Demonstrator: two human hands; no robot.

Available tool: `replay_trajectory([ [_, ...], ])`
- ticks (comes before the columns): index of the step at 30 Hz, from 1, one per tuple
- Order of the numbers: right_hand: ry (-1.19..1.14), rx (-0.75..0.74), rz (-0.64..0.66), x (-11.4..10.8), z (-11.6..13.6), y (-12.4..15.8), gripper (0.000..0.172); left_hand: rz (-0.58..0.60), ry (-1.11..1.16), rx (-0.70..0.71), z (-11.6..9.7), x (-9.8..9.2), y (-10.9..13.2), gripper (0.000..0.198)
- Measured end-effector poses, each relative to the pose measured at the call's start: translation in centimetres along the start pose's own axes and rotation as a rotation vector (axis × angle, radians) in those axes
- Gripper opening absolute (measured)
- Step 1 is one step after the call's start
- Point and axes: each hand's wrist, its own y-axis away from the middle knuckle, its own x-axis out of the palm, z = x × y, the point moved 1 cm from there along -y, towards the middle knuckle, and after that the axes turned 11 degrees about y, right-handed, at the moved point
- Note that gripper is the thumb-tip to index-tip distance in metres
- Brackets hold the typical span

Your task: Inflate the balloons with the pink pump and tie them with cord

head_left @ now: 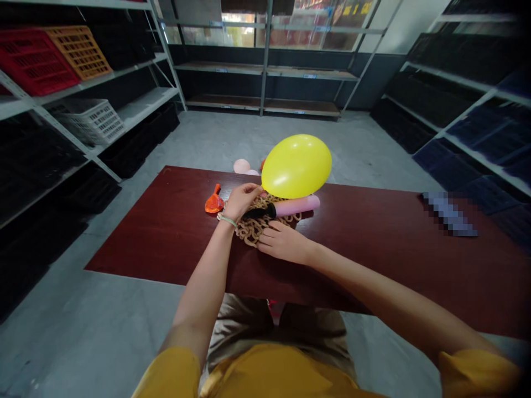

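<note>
A fully inflated yellow balloon [296, 166] leans to the right above the table. My left hand [241, 202] pinches its neck between thumb and fingertips. Under the balloon lies a pink hand pump [296, 205] with a black end [270, 210], resting on a heap of tan rope [249, 231]. My right hand [284, 242] is at the near side of this heap, its fingers curled onto the rope; the fingertips are partly hidden. To the left of my left hand is a limp orange balloon [214, 202].
The dark red table [145, 232] spans the front. A pixelated flat object [450, 214] lies at its right. Pale balloons [241, 166] show beyond the far edge. Shelves hold a red crate [35, 61], an orange crate [81, 52] and a white basket [97, 119] on the left.
</note>
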Motion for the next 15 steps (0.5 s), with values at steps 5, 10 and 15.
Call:
replay_trajectory([
  [5, -0.225, 0.282, -0.093, -2.6, -2.1, -0.2, 0.019, -0.027, -0.014, 0.020, -0.3, 0.3, 0.1, 0.027],
  [10, -0.642, 0.631, -0.188, -5.9, -5.6, 0.7, 0.017, -0.032, -0.033, 0.031, -0.2, 0.8, 0.2, 0.030],
  [15, -0.663, 0.691, -0.183, -7.8, -7.9, 0.6, 0.022, -0.029, -0.085, 0.026, 0.3, 0.8, 0.2, 0.030],
])
